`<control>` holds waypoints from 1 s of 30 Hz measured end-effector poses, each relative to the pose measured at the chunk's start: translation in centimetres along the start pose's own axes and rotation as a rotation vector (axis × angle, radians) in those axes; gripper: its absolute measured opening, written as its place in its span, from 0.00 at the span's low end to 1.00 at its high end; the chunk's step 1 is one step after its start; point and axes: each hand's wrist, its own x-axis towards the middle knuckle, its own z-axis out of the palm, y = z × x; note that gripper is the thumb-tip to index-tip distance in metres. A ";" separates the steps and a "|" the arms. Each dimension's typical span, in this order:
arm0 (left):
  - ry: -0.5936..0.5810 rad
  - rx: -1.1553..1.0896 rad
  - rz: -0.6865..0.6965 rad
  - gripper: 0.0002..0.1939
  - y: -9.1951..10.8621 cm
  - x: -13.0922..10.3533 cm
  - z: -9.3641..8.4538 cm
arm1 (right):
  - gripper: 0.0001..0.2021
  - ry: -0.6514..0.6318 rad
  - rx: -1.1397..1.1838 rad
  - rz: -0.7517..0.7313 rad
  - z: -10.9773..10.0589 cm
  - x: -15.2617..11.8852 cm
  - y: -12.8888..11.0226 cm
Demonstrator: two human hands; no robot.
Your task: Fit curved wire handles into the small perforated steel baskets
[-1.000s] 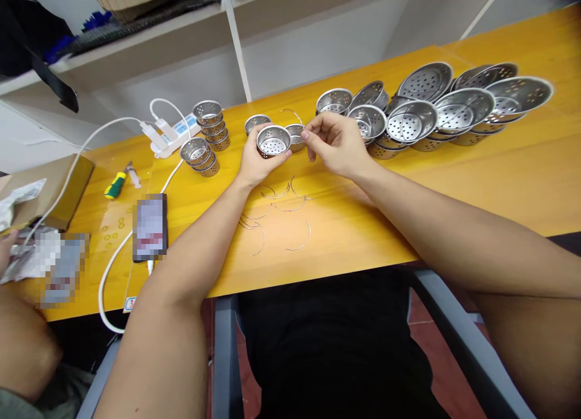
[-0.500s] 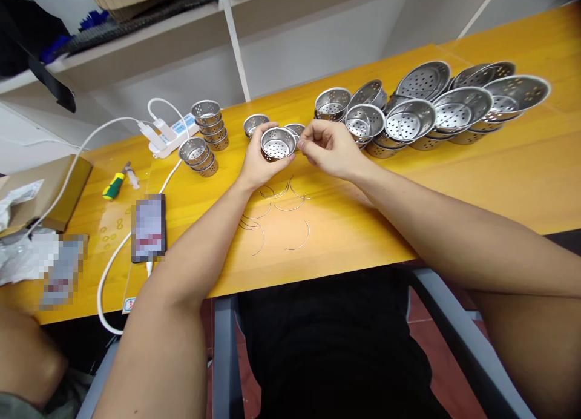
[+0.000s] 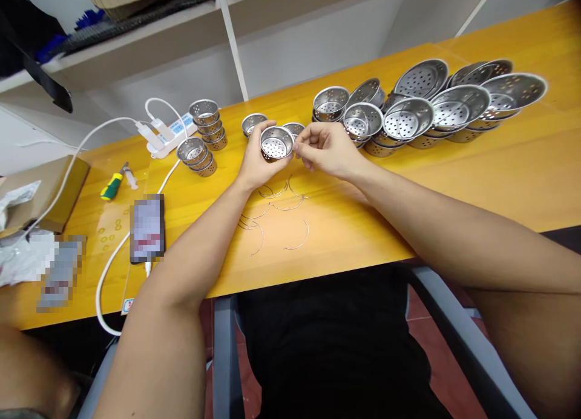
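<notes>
A yellow, wood-grained table (image 3: 512, 177) spans the view. Toward its right end stands a crowded group of perforated metal cups (image 3: 408, 119), stacked and partly tilted. Near the middle are a rear cup (image 3: 253, 121) and a neighboring cup (image 3: 294, 128), both partly hidden. Thin curved wires (image 3: 307, 232) lie scattered closer to the front edge. Farther left, a back stack (image 3: 204, 113) and a front stack (image 3: 193, 154) of cups stand beside a white power strip (image 3: 167, 145). Beyond them lie a green-and-yellow screwdriver (image 3: 111, 187), small rings (image 3: 118, 224), a phone (image 3: 147, 228) (its screen blurred into blocks), crumpled plastic (image 3: 27, 258) and a cardboard box (image 3: 63, 198).
</notes>
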 end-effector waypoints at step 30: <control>-0.141 -0.044 -0.107 0.45 4.2 0.3 -0.7 | 0.24 -0.210 -0.143 -0.157 -1.1 -0.5 -1.8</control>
